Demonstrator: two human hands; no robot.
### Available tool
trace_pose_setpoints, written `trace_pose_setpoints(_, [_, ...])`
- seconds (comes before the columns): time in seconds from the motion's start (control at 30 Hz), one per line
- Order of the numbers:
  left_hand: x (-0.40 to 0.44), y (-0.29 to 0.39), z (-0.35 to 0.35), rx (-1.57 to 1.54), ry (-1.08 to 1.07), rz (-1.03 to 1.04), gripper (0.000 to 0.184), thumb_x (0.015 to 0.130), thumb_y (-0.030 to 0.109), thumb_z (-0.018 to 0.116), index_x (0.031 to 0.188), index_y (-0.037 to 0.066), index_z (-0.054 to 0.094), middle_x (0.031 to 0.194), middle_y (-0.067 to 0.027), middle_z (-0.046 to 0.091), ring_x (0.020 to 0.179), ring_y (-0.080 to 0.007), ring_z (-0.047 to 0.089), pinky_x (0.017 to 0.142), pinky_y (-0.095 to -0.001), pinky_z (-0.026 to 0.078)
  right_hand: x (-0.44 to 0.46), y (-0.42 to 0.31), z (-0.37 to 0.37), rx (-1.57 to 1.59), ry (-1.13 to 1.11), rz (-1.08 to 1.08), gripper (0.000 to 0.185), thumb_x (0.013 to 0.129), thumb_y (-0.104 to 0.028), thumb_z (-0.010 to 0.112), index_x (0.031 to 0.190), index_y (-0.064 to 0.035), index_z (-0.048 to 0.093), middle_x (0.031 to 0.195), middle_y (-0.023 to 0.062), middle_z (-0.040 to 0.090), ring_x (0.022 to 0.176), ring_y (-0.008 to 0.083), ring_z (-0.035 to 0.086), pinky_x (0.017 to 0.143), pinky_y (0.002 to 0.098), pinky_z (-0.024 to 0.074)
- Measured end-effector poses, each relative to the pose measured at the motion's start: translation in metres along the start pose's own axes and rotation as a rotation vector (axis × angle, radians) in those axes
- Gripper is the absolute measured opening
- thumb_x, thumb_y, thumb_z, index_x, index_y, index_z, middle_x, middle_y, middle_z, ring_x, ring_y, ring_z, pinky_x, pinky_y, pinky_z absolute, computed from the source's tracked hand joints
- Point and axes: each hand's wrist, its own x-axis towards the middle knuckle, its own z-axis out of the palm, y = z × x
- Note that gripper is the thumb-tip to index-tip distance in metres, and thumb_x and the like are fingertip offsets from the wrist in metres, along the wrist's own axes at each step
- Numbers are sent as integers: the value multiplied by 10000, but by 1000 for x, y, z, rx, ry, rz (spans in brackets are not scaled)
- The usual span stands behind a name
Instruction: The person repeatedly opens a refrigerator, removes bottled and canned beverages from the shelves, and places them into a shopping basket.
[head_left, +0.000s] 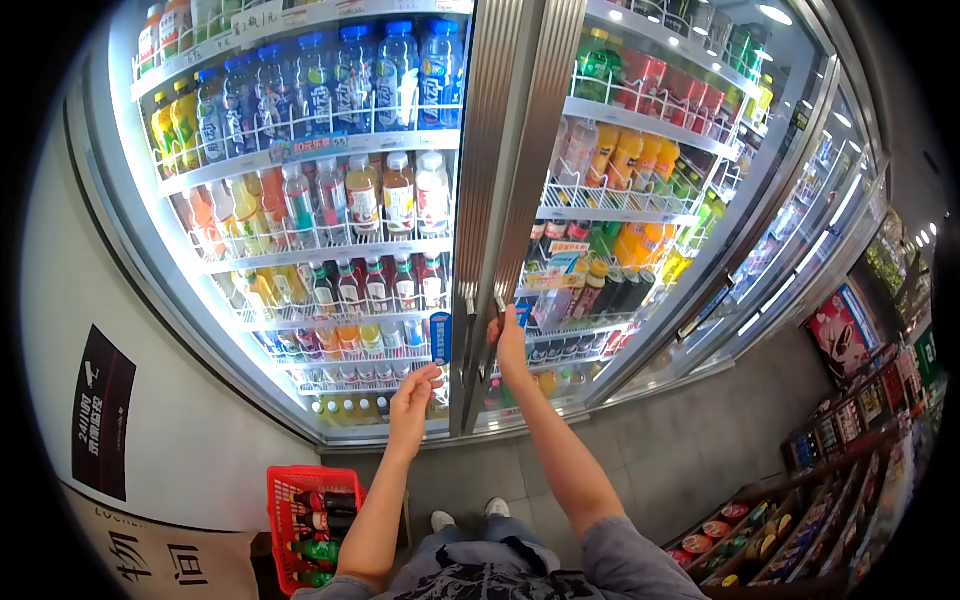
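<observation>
Keeping your hands apart. Right hand [508,343]: fingers curled on the edge of the right door [553,100]; a steady, even pull suits, fingertips clear of the gap. Left hand [412,395]: loosely bent, just beside the left door [490,100]; contact, cannot tell. Beyond: bottles [398,80] in rows. Lower left: red basket [310,470], loaded; allow it room.

This is a shop: there are tall glass fridges [490,150] full of bottled drinks [397,78], price signs [257,20], a red basket [281,515] and rows of goods [716,529].
</observation>
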Motion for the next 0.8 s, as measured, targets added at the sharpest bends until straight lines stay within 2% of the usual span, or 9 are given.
trace_pose_setpoints(0.3, [-48,8,-26,-40,25,-18,305,1028,142,448,1278,14,567,1188,-84,637,1044,-149,595,892,-264,450,2,3,2,-47,108,36,662,999,-533,352,599,-35,525,589,56,519,603,183,526,643,312,402])
trace_pose_setpoints(0.33, [-51,11,-26,-37,32,-24,305,1026,141,453,1277,14,569,1182,-79,641,1047,-144,594,890,-264,451,2,3,1,-46,100,29,662,999,-533,352,599,-35,525,589,56,519,603,183,526,643,312,402])
trace_pose_setpoints(0.4, [-55,14,-26,-25,31,-3,304,1027,145,453,1276,14,571,1182,-79,641,1043,-142,595,886,-262,451,1,1,1,-27,58,41,490,1021,-459,364,722,-78,441,615,30,428,591,170,472,641,311,422])
trace_pose_setpoints(0.5, [-57,12,-23,2,27,43,307,1031,162,452,1273,19,575,1175,-77,644,1027,-138,602,877,-255,451,-5,-4,0,42,17,10,466,1020,-453,367,746,-82,431,620,31,425,595,169,472,637,316,431])
trace_pose_setpoints(0.57, [-61,16,-13,6,-5,50,310,1032,174,450,1272,24,578,1171,-79,647,1018,-138,607,874,-253,450,-17,-6,-4,40,36,15,476,1018,-457,369,729,-83,430,611,32,426,588,168,471,629,321,440])
trace_pose_setpoints(0.63, [-61,16,-2,1,-25,48,312,1031,172,448,1272,25,578,1177,-82,647,1021,-136,607,871,-255,451,-34,-6,-14,-6,43,-39,604,1012,-461,359,565,-61,428,553,44,451,560,182,512,586,311,421])
trace_pose_setpoints(0.7, [-61,13,12,22,-44,34,313,1029,168,448,1275,26,577,1190,-87,643,1023,-139,606,875,-264,453,-55,-8,-29,-144,56,-34,681,1015,-515,303,538,-52,449,528,56,479,537,186,521,574,330,412])
trace_pose_setpoints(0.8, [-61,10,39,4,-87,15,318,1018,151,457,1294,33,563,1212,-85,632,1051,-147,600,909,-274,442,-94,-13,-51,-210,68,-69,712,1006,-542,292,533,-47,485,492,52,481,513,181,523,556,331,395])
